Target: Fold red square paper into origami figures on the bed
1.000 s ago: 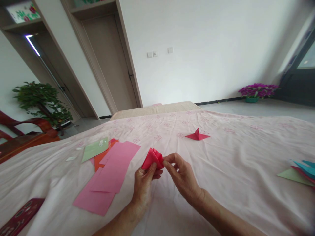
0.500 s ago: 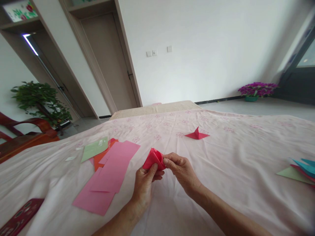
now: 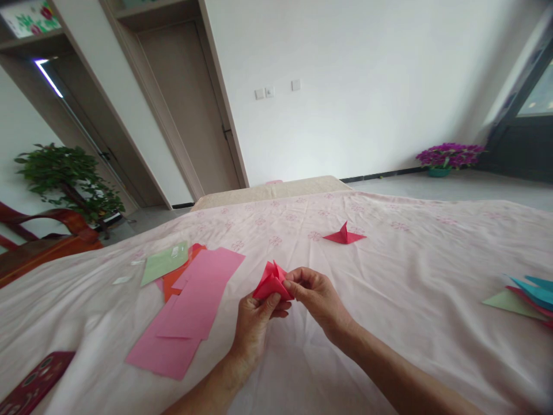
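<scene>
A piece of folded red paper (image 3: 271,282) is held up above the cloth, between both hands, with pointed flaps rising at its top. My left hand (image 3: 256,317) grips its lower left part, thumb in front and fingers behind. On the paper's right edge, my right hand (image 3: 317,294) pinches a flap between thumb and forefinger. Farther off lies a finished-looking red paper boat shape (image 3: 344,234) with a pointed peak, touched by neither hand. Loose pink paper sheets (image 3: 194,305) lie to the left of my left hand.
A pale floral cloth (image 3: 380,346) covers the table. Beside the pink sheets are a green sheet (image 3: 164,264) and an orange one (image 3: 175,282). Folded coloured papers (image 3: 529,297) rest at the right edge. A dark red phone-like object (image 3: 37,383) lies at the lower left.
The right side of the folded red paper has been drawn inward, and its flaps now stand up as separate points. Both hands keep their hold. The view has shifted slightly.
</scene>
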The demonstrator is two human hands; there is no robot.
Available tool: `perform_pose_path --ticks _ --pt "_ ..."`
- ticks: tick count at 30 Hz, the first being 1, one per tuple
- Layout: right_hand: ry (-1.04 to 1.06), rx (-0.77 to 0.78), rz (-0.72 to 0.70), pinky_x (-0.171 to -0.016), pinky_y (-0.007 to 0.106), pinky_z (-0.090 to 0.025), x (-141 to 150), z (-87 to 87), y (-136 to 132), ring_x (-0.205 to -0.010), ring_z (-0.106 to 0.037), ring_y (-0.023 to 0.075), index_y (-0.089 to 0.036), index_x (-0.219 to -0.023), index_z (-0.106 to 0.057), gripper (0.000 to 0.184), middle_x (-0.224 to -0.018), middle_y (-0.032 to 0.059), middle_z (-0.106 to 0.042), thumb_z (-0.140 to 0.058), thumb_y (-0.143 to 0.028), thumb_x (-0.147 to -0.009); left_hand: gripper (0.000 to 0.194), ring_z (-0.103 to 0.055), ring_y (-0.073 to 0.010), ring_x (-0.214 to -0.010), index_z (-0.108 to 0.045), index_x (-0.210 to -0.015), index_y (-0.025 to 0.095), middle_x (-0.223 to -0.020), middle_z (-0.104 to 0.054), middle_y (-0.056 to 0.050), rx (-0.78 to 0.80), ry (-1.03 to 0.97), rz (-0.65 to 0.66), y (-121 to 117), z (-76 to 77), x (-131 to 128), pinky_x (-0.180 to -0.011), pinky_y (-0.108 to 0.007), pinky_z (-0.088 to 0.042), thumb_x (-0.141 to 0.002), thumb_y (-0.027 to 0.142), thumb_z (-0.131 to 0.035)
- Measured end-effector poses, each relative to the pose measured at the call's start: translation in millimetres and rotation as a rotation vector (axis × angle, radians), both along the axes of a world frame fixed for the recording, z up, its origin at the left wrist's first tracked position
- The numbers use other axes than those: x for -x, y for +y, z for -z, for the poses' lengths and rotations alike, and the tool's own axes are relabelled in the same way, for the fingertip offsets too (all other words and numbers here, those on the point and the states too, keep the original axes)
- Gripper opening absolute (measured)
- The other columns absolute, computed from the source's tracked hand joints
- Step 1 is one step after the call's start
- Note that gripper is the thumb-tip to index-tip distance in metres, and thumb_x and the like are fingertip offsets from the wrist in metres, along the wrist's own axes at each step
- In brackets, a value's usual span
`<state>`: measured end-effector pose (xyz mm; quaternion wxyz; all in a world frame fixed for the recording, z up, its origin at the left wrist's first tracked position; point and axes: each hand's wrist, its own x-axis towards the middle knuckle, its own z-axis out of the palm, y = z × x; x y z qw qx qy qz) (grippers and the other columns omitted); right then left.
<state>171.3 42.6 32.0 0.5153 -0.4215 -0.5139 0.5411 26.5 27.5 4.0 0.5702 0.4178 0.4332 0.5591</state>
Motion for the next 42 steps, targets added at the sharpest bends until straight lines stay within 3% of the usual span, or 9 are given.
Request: perform_pose_path --ticks 7,14,21,27,30,33,39,42 --pt "-0.245 -0.07 0.073 -0.053 0.023 -0.04 -2 -0.7 0 -0.058 -0.053 0.0117 -0.018 -0.078 -0.064 0.014 -0.067 -0.0003 -0.064 -0.065 -0.032 -0.076 0.038 -0.072 -0.0233 -0.068 -0.075 -0.087 0.009 -0.077 -0.075 -0.013 0.017 -0.006 -0.005 0 3.2 -1 -0.06 -0.029 -0.057 -0.069 0.041 -0.079" --pt "-0.446 -0.121 0.096 -0.05 0.022 -0.035 -4 -9.0 -6 -0.055 -0.052 0.0113 -0.02 -0.07 -0.063 0.007 -0.061 -0.0017 -0.063 -0.06 -0.023 -0.075 0.036 -0.071 -0.0217 -0.065 -0.075 -0.087 0.009 -0.075 -0.075 -0.012 0.015 -0.005 -0.001 -1 2.1 -3 -0.057 -0.027 -0.056 -0.068 0.039 -0.079" --pt "-0.366 -0.119 0.055 -0.053 0.022 -0.039 -1 -7.5 -6 -0.058 -0.056 0.0122 -0.019 -0.074 -0.063 0.004 -0.064 -0.0023 -0.063 -0.059 -0.02 -0.075 0.036 -0.067 -0.0155 -0.057 -0.075 -0.085 0.009 -0.069 -0.073 -0.009 0.043 -0.012 -0.005 -3 1.1 -2 -0.054 -0.023 -0.052 -0.069 0.041 -0.078" --pt "-0.357 -0.185 0.031 -0.059 0.024 -0.043 -2 -13.7 -9 -0.064 -0.058 0.0136 -0.019 -0.071 -0.066 0.025 -0.068 -0.0003 -0.065 -0.052 -0.032 -0.086 0.033 -0.063 -0.0121 -0.055 -0.074 -0.082 0.01 -0.067 -0.071 -0.007 0.052 -0.01 -0.034 -2 -2.2 -2 -0.053 -0.021 -0.049 -0.07 0.041 -0.078" --pt "-0.469 -0.221 0.088 -0.058 0.024 -0.042 0 -14.8 -12 -0.065 -0.058 0.0138 -0.021 -0.079 -0.07 0.011 -0.074 -0.0009 -0.068 -0.063 -0.03 -0.078 0.033 -0.06 -0.0112 -0.054 -0.073 -0.08 0.01 -0.063 -0.068 -0.005 0.055 0.007 -0.053 -1 -1.5 -2 -0.052 -0.021 -0.048 -0.07 0.042 -0.077" --pt "-0.53 -0.229 0.124 -0.056 0.024 -0.04 1 -12.3 -13 -0.061 -0.057 0.0134 -0.022 -0.075 -0.069 0.006 -0.07 -0.0017 -0.066 -0.063 -0.023 -0.076 0.033 -0.056 -0.01 -0.051 -0.072 -0.077 0.01 -0.058 -0.065 -0.003 0.046 0.018 -0.067 0 -0.3 -3 -0.05 -0.02 -0.044 -0.071 0.042 -0.076" --pt "-0.399 -0.162 0.101 -0.058 0.025 -0.043 1 -10.2 -12 -0.062 -0.059 0.014 -0.02 -0.074 -0.067 0.011 -0.068 -0.0006 -0.067 -0.059 -0.024 -0.079 0.032 -0.046 -0.0064 -0.044 -0.067 -0.067 0.011 -0.047 -0.054 0.002 0.017 0.08 -0.03 -1 -0.8 -2 -0.045 -0.018 -0.035 -0.073 0.041 -0.076" --pt "-0.362 -0.169 0.107 -0.058 0.024 -0.043 3 -10.2 -13 -0.063 -0.058 0.0137 -0.019 -0.079 -0.067 0.007 -0.07 -0.0004 -0.067 -0.062 -0.023 -0.077 0.03 -0.043 -0.0047 -0.044 -0.065 -0.069 0.012 -0.047 -0.052 0.004 0.047 -0.035 -0.041 1 -1.0 -1 -0.044 -0.016 -0.033 -0.073 0.04 -0.076"
